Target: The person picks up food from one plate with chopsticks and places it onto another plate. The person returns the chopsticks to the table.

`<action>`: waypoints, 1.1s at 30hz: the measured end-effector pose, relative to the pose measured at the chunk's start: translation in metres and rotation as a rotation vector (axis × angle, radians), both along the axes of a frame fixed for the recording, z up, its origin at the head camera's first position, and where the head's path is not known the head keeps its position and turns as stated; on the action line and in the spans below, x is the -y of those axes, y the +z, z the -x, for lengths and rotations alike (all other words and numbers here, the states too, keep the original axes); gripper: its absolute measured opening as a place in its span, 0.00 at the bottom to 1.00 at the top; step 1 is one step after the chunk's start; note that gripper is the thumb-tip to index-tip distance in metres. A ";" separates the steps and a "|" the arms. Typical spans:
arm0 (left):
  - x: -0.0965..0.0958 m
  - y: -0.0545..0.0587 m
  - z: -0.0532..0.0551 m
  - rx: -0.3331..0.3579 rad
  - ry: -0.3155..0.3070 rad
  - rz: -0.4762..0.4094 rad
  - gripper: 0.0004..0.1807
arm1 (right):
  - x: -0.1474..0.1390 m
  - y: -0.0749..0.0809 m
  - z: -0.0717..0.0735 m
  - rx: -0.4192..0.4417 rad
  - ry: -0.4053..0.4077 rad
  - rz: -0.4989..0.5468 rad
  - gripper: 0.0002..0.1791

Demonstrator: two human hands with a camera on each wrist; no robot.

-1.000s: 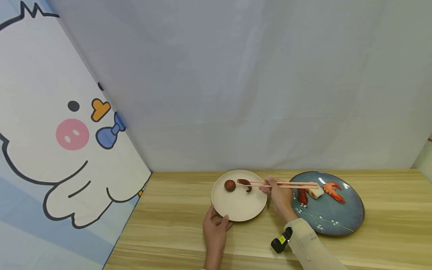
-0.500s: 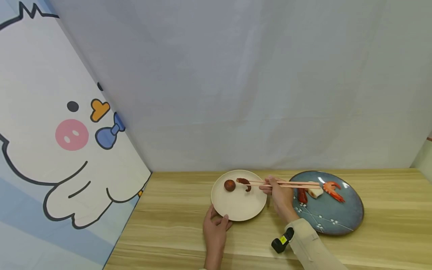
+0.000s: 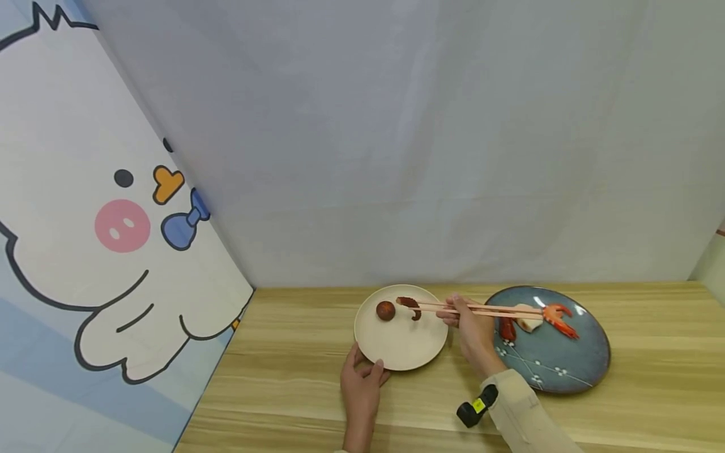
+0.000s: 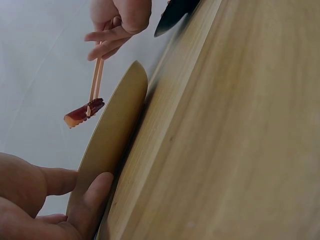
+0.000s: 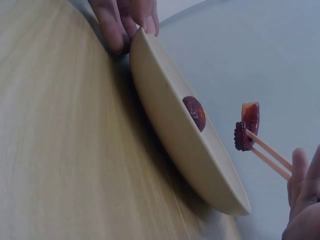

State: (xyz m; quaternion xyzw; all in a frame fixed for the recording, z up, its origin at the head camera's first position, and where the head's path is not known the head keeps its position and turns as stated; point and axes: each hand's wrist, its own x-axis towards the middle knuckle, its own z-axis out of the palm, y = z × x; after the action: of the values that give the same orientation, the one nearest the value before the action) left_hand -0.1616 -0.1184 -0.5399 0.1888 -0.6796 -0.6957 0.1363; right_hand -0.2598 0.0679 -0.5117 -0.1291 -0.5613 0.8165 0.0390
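My left hand holds the near-left rim of a cream plate, thumb low on its side and fingers at the rim. In my right hand is a pair of wooden chopsticks, reaching left over the plate. Their tips pinch a curled, dark red octopus tentacle with a row of suckers. Both wrist views show it raised above the plate. A round brown piece of food lies on the plate, left of the tentacle.
On the right stands a large blue plate with a red shrimp, a whitish piece and a dark red piece. A grey cloth hangs behind the wooden table, and a cartoon-printed panel is at left.
The back ends of the chopsticks have shifted slightly right and nearer, along with my right hand. The tentacle has edged a little away from me. My left hand stays at the plate.
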 end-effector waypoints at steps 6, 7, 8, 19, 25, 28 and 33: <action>0.000 0.001 0.000 0.008 0.004 0.004 0.39 | -0.002 0.002 -0.003 -0.004 -0.019 0.034 0.18; 0.000 0.001 0.000 0.009 0.004 0.004 0.39 | -0.002 0.002 -0.003 -0.001 -0.020 0.037 0.17; 0.000 0.001 0.000 0.009 0.004 0.003 0.39 | -0.002 0.002 -0.004 0.001 -0.022 0.037 0.17; 0.000 0.001 -0.002 0.004 0.002 -0.009 0.40 | -0.006 0.005 -0.007 0.008 -0.015 0.038 0.19; 0.000 0.002 -0.003 -0.001 -0.001 -0.004 0.39 | -0.009 0.007 -0.010 0.022 0.000 0.014 0.22; 0.000 0.003 -0.002 0.001 0.000 0.003 0.39 | -0.011 0.008 -0.012 0.021 0.002 0.008 0.23; 0.001 0.003 -0.002 -0.003 0.003 0.006 0.40 | -0.013 0.008 -0.013 0.005 -0.016 0.038 0.20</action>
State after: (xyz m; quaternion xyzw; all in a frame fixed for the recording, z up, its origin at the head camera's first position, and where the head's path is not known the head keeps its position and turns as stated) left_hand -0.1599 -0.1192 -0.5371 0.1881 -0.6811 -0.6939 0.1389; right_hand -0.2466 0.0806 -0.5037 -0.1362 -0.5446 0.8265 0.0417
